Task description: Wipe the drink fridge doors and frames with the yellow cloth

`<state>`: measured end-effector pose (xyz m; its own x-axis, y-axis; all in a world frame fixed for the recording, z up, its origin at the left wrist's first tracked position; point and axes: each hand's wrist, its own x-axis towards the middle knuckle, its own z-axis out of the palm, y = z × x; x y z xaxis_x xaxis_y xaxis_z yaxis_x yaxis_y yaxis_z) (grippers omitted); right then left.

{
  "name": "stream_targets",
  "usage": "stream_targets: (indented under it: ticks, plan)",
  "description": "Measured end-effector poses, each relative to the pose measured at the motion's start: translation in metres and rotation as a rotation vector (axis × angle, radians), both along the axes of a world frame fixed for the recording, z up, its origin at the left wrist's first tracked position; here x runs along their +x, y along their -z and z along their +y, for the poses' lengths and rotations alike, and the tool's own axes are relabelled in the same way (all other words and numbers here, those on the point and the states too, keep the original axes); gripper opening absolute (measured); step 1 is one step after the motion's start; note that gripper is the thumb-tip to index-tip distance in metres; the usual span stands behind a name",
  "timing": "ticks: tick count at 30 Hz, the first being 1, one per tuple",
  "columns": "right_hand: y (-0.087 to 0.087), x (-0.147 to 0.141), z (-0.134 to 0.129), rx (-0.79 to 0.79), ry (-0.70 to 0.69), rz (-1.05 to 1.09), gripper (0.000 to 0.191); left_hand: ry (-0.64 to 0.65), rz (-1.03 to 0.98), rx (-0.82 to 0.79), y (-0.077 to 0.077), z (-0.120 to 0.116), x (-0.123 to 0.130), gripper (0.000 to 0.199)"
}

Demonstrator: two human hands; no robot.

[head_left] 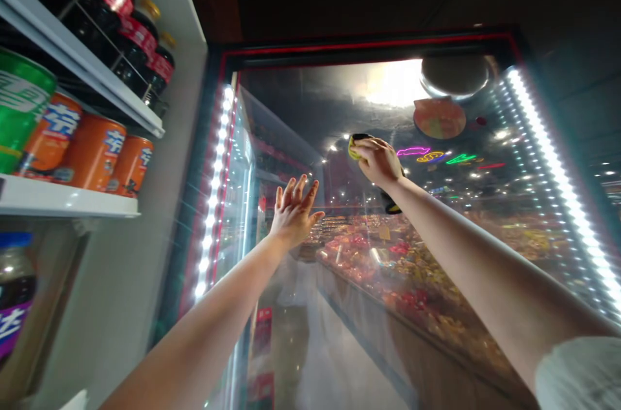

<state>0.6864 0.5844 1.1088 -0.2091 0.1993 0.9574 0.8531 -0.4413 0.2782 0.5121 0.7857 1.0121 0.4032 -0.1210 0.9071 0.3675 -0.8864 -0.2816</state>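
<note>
The yellow-and-black cloth (355, 150) is bunched against the glass door (339, 313), under your right hand (381, 161), which grips it with curled fingers; its longer direction seems to slant from upper left to lower right, a dark end showing below your wrist. Your right hand is therefore the nearer one, while the cloth lies up and to the right of your left hand (294, 219), which is empty, fingers spread, palm toward the pane; whether it presses there you cannot tell. Light strips (216, 190) edge the door, and orange cans (94, 151) stand on a shelf (72, 198) at far left.
</note>
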Motion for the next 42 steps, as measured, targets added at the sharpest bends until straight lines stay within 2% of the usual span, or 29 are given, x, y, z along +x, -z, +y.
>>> stream_targets:
  ticks: [3, 5, 8, 10, 13, 16, 18, 21, 24, 26, 28, 30, 32, 35, 37, 39, 42]
  plan:
    - [-0.013, -0.023, 0.029, 0.075, 0.012, 0.059, 0.047, -0.008, -0.003, -0.001, 0.001, -0.001, 0.002, 0.077]
    - [-0.010, -0.037, 0.042, -0.020, 0.006, 0.005, 0.045, -0.003, -0.004, 0.003, 0.002, -0.002, 0.002, 0.076]
    - [0.006, -0.038, 0.037, -0.250, -0.050, -0.154, 0.040, 0.016, -0.002, 0.019, 0.003, 0.000, -0.001, 0.077]
    - [0.012, -0.027, 0.025, -0.315, -0.089, -0.216, 0.037, 0.013, -0.004, 0.014, 0.003, 0.003, -0.006, 0.078]
    - [0.009, -0.015, 0.020, -0.218, -0.120, -0.183, 0.036, -0.011, -0.013, -0.024, 0.005, 0.011, -0.014, 0.078]
    - [-0.002, -0.026, 0.042, -0.032, -0.134, -0.087, 0.040, -0.021, -0.014, -0.038, 0.009, 0.015, -0.018, 0.076]
    - [-0.003, -0.042, 0.060, 0.006, -0.126, -0.057, 0.045, -0.018, -0.021, -0.043, 0.012, 0.015, -0.018, 0.074]
    - [0.006, -0.055, 0.068, -0.174, -0.117, -0.153, 0.047, -0.014, -0.034, -0.068, 0.019, 0.014, -0.018, 0.072]
    - [0.012, -0.042, 0.051, -0.343, -0.132, -0.272, 0.042, -0.019, -0.036, -0.086, 0.026, 0.016, -0.023, 0.072]
    - [0.008, -0.028, 0.039, -0.284, -0.128, -0.245, 0.038, -0.028, -0.034, -0.088, 0.029, 0.019, -0.027, 0.073]
    - [-0.001, -0.021, 0.039, -0.139, -0.119, -0.152, 0.036, -0.038, -0.033, -0.093, 0.031, 0.022, -0.030, 0.074]
    - [-0.011, -0.029, 0.053, -0.001, -0.114, -0.058, 0.040, -0.045, -0.040, -0.099, 0.032, 0.023, -0.030, 0.075]
    - [-0.014, -0.050, 0.076, 0.050, -0.106, -0.015, 0.045, -0.047, -0.054, -0.106, 0.033, 0.021, -0.028, 0.077]
    - [-0.003, -0.080, 0.102, -0.107, -0.109, -0.087, 0.049, -0.047, -0.056, -0.122, 0.035, 0.017, -0.028, 0.077]
    - [0.009, -0.086, 0.103, -0.274, -0.146, -0.180, 0.047, -0.046, -0.036, -0.142, 0.038, 0.015, -0.033, 0.076]
    - [0.017, -0.080, 0.094, -0.370, -0.194, -0.246, 0.043, -0.051, -0.014, -0.172, 0.043, 0.017, -0.040, 0.075]
    - [0.013, -0.066, 0.083, -0.296, -0.215, -0.229, 0.036, -0.059, -0.009, -0.216, 0.055, 0.023, -0.051, 0.076]
